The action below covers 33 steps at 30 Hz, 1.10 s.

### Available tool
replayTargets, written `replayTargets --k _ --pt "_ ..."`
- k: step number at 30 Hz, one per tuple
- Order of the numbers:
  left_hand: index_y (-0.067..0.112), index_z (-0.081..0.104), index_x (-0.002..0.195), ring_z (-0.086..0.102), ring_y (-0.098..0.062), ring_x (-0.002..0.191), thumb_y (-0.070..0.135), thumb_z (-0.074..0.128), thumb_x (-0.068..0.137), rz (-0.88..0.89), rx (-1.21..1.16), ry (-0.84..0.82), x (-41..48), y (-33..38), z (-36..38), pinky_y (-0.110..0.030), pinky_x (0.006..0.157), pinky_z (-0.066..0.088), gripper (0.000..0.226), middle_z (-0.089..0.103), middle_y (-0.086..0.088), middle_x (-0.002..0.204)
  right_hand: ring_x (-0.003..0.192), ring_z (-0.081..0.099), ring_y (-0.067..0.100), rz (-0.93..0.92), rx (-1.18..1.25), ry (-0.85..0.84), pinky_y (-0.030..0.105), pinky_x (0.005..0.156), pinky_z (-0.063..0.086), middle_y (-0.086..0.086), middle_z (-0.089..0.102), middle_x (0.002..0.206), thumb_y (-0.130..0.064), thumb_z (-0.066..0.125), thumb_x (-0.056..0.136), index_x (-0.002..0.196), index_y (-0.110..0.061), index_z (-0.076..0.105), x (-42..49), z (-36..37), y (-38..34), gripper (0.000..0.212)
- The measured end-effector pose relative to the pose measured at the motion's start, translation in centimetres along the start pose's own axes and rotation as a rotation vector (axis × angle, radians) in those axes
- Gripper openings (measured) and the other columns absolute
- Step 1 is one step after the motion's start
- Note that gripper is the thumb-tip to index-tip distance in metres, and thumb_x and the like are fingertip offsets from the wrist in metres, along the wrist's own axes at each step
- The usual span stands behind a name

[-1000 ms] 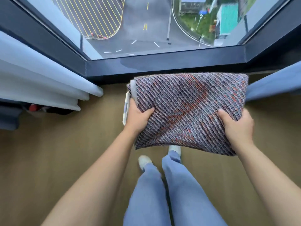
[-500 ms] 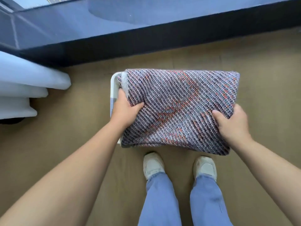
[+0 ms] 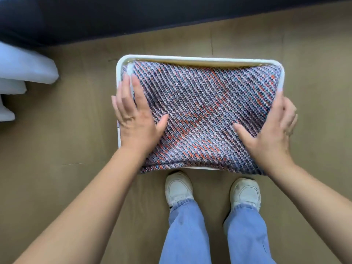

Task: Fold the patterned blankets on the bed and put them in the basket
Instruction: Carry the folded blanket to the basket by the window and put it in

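Note:
A folded patterned blanket (image 3: pixel 205 111), knitted in grey, navy and orange diagonals, lies in the white rectangular basket (image 3: pixel 190 59) on the floor and fills nearly all of it. Its near edge hangs over the basket's front rim. My left hand (image 3: pixel 133 119) rests flat on the blanket's left side, fingers spread, thumb pointing inward. My right hand (image 3: pixel 272 130) lies at the blanket's right edge with fingers loosely apart, over the basket's right rim. Neither hand grips the fabric.
The basket stands on a tan wooden floor (image 3: pixel 57 149) just in front of my white shoes (image 3: pixel 178 187). A dark wall base (image 3: pixel 133 14) runs along the top. White curtain folds (image 3: pixel 24 67) hang at the left edge.
The blanket went down from mid-air into the basket. Both hands let go of their grip on it and now lie flat with fingers spread. The view tilted further down.

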State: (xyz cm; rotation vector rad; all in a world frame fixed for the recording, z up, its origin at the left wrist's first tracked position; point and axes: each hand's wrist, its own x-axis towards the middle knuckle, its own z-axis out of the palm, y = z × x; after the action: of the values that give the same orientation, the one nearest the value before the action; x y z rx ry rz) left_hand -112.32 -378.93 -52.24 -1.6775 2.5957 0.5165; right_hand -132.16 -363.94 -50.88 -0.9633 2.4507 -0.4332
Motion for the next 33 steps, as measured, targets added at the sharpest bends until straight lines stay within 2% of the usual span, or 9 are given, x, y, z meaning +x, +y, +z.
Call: replayTargets --k 4,6,9,14,20,24,26,30,33 --pt "0.018 0.018 0.146 0.004 -0.039 0.139 0.069 0.055 0.065 0.310 0.147 -0.182 -3.8 0.1 0.2 -0.053 0.109 0.008 0.103 0.013 -0.025 0.149 0.138 0.017 0.044 -0.369 -0.301 -0.294 0.053 0.110 0.010 0.028 0.020 0.149 -0.053 0.084 0.048 0.143 -0.025 0.011 -1.0 0.3 0.0 0.123" --pt "0.028 -0.007 0.143 -0.017 -0.033 0.136 0.076 0.055 0.061 0.182 0.184 -0.410 -4.7 -1.5 0.9 -0.048 0.113 -0.003 0.113 -0.014 -0.020 0.149 0.141 0.010 0.042 -0.374 -0.423 -0.422 0.050 0.111 0.004 0.024 0.012 0.153 -0.057 0.084 0.042 0.146 -0.033 0.003 -0.4 0.8 1.1 0.133" --pt "0.029 -0.027 0.134 -0.019 -0.036 0.140 0.085 0.049 0.052 0.005 0.261 -0.439 -4.5 -3.3 3.2 -0.043 0.112 -0.013 0.125 -0.018 -0.025 0.151 0.142 -0.001 0.039 -0.275 -0.552 -0.468 0.046 0.114 -0.005 0.021 -0.002 0.155 -0.061 0.081 0.042 0.139 -0.034 -0.010 0.7 2.5 2.6 0.136" --pt "0.021 -0.024 0.142 -0.012 -0.040 0.140 0.085 0.054 0.048 0.020 0.336 -0.412 -2.2 -3.9 7.3 -0.046 0.112 -0.011 0.137 -0.013 -0.030 0.150 0.141 -0.013 0.035 -0.218 -0.642 -0.436 0.041 0.109 -0.018 0.019 -0.016 0.154 -0.069 0.072 0.052 0.135 -0.030 -0.032 1.7 7.6 3.6 0.138" --pt "0.018 -0.018 0.145 -0.016 -0.040 0.139 0.080 0.062 0.051 -0.014 0.344 -0.465 -1.4 -1.9 6.2 -0.051 0.112 -0.008 0.137 -0.017 -0.028 0.150 0.141 -0.014 0.037 -0.193 -0.633 -0.550 0.047 0.114 -0.007 0.021 -0.018 0.153 -0.067 0.073 0.054 0.145 -0.021 -0.019 2.3 7.1 2.7 0.137" --pt "0.016 0.005 0.147 0.004 -0.041 0.140 0.082 0.049 0.049 0.315 0.214 -0.122 -0.3 -0.5 2.5 -0.054 0.109 -0.001 0.125 0.008 -0.028 0.152 0.140 0.009 0.037 -0.389 -0.389 -0.456 0.049 0.114 0.010 0.021 0.011 0.153 -0.060 0.077 0.054 0.146 -0.017 0.017 2.8 3.4 0.3 0.118" --pt "0.021 0.005 0.147 0.003 -0.043 0.139 0.082 0.049 0.047 0.418 0.189 -0.155 1.8 -0.3 2.2 -0.054 0.109 -0.002 0.126 0.007 -0.029 0.152 0.139 0.014 0.039 -0.576 -0.388 -0.327 0.050 0.112 0.007 0.023 0.018 0.151 -0.060 0.076 0.052 0.146 -0.019 0.021 3.9 2.9 -0.7 0.116" --pt "0.032 -0.012 0.145 -0.011 -0.036 0.141 0.088 0.049 0.043 0.392 0.342 -0.319 5.1 -2.7 4.1 -0.050 0.110 -0.008 0.131 -0.011 -0.022 0.154 0.142 -0.012 0.035 -0.579 -0.673 -0.418 0.051 0.107 -0.016 0.015 -0.010 0.156 -0.083 0.060 0.046 0.140 -0.037 -0.021 7.8 3.6 0.3 0.132" --pt "0.036 -0.020 0.142 -0.012 -0.032 0.142 0.093 0.043 0.040 0.363 0.394 -0.339 5.4 -4.7 7.1 -0.046 0.109 -0.010 0.133 -0.014 -0.019 0.154 0.142 -0.015 0.033 -0.581 -0.750 -0.394 0.047 0.106 -0.023 0.012 -0.014 0.156 -0.092 0.046 0.040 0.131 -0.040 -0.033 9.8 5.5 3.3 0.132"
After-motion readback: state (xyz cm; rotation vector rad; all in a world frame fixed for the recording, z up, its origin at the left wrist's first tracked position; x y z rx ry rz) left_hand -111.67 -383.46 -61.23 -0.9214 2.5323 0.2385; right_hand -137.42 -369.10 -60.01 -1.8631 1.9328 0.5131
